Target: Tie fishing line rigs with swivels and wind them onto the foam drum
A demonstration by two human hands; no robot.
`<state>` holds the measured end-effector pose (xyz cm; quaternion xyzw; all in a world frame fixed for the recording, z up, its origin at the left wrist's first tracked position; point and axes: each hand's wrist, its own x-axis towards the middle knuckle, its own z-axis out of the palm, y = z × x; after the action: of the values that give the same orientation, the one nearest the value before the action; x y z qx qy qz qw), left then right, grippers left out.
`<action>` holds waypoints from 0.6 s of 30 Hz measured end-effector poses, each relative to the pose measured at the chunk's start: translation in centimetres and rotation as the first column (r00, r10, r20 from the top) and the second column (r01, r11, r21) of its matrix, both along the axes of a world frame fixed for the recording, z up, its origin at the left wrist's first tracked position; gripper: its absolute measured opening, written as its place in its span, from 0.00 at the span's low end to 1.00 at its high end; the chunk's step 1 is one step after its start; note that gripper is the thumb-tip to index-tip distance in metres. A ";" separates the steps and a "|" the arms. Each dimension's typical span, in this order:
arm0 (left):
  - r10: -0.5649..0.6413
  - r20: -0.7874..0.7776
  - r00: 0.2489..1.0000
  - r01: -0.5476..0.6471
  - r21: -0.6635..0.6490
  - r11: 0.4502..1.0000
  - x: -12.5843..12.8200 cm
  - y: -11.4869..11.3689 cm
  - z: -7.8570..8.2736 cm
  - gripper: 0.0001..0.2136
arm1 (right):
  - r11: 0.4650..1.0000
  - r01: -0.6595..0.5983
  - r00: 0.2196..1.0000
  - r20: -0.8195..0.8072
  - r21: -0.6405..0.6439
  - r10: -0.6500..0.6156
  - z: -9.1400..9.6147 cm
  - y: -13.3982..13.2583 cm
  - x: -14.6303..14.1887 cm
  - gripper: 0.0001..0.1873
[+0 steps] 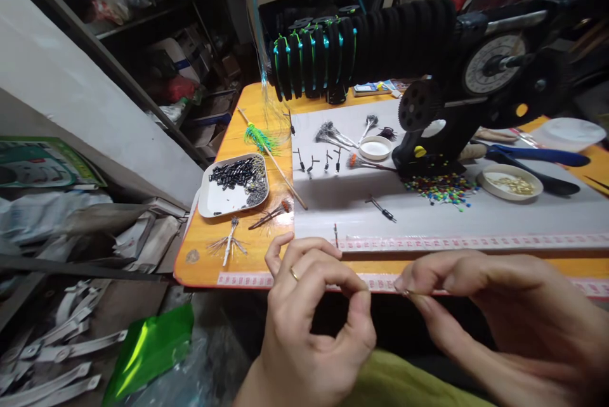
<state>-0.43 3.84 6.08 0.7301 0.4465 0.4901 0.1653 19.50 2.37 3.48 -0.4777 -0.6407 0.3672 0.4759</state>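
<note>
My left hand (316, 318), with a ring on one finger, is held up in front of the table edge. Its thumb and forefinger are pinched together; whatever lies between them is too small to make out. Facing it, my right hand (499, 312) pinches a tiny brassy piece (407, 293) between thumb and fingertips. A gap separates the two hands. Just beyond them, a small dark piece with a red tip (335, 236) stands out against the white board's front edge. Farther back on the board lies a small black fitting with wire ends (382, 209).
A white tray (205, 198) holds black and grey small parts. Colourful pin-like pieces (442, 190) are heaped by a black machine (421, 141). A dish (537, 190) has brassy bits, near blue-handled pliers (537, 155). A wooden stick (283, 174) and measuring tape (245, 279) lie on the table.
</note>
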 end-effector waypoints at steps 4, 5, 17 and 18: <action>0.068 -0.009 0.998 -0.067 0.052 0.996 0.8 0.0 0.0 0.08 | 0.992 -0.021 0.999 -0.035 0.123 0.025 0.3 0.1 -0.7 0.16; 0.089 -0.020 0.996 -0.088 0.055 0.995 0.9 -0.1 0.0 0.08 | 0.985 -0.010 1.000 -0.022 0.172 0.014 0.3 0.3 -0.7 0.17; 0.109 -0.129 0.986 -0.102 0.060 0.993 1.2 -0.5 -0.1 0.06 | 0.821 -0.378 0.882 0.435 0.428 0.180 -0.4 1.7 -0.4 0.18; 0.089 -0.100 0.991 -0.087 0.031 0.996 1.1 -0.5 0.0 0.06 | 0.857 -0.321 0.915 0.366 0.404 0.170 -0.3 1.4 -0.7 0.18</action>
<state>0.70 3.30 6.05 0.7357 0.4796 0.4653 0.1111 18.75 3.78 3.23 -0.3183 -0.8330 0.1834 0.4136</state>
